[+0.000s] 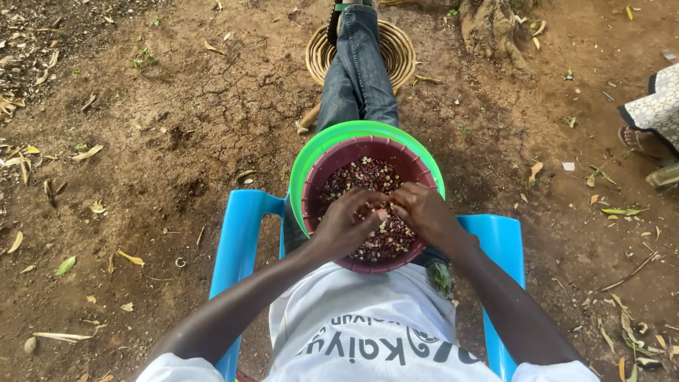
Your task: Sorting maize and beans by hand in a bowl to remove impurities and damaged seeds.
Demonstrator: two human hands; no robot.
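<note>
Here, a seated person in a blue plastic chair bends over a maroon bowl resting on the lap, nested inside a larger green bowl. The maroon bowl holds a mix of dark red and pale beans. Both hands are down in the beans, side by side and almost touching near the middle of the bowl. The left hand is curled with fingers narrowed, pinching at the beans; whether it grips any I cannot tell. The right hand is likewise bent, fingertips drawn together on the beans. Beyond the hands, legs in blue jeans stretch out over a coiled woven basket on bare brown earth strewn with dry leaves. Far off to the right of the hands, another person's sandalled foot shows at the edge.
</note>
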